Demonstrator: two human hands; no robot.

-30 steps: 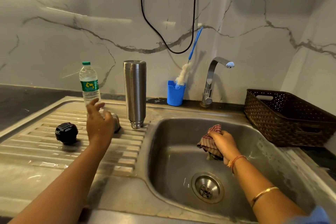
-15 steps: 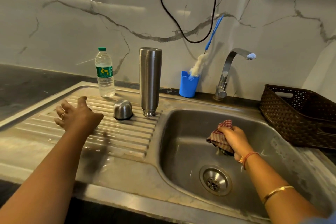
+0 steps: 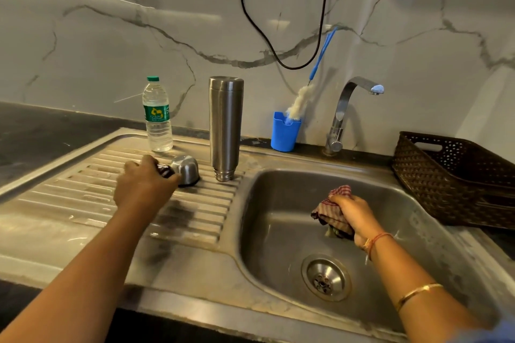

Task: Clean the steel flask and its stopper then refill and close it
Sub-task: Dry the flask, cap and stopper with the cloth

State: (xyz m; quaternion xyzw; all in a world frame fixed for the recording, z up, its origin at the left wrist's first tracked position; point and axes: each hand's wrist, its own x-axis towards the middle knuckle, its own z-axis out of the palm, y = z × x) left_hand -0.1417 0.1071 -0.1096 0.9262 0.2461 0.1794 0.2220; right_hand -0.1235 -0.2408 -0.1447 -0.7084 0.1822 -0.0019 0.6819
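Left hand (image 3: 145,186) gripped the black stopper (image 3: 165,170) beside the steel cap (image 3: 186,171), just left of the flask (image 3: 225,128). Right hand (image 3: 355,216) clutched a checked cloth (image 3: 331,207) in the sink (image 3: 278,234), right of the flask. A careless nudge could have toppled the flask: it stood on the drainboard (image 3: 69,198), long axis vertical, mouth down.

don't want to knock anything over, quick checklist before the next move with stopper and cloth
1. Left hand holds black stopper: ok, though blurred.
2. Right hand grips checked cloth in the sink: ok.
3. Steel flask stands mouth down on the drainboard: ok.
4. Steel cap clear of left hand: not ok, right beside its fingers.
5. Tap off: ok, no stream visible.
6. Flask inside clean: cannot tell.
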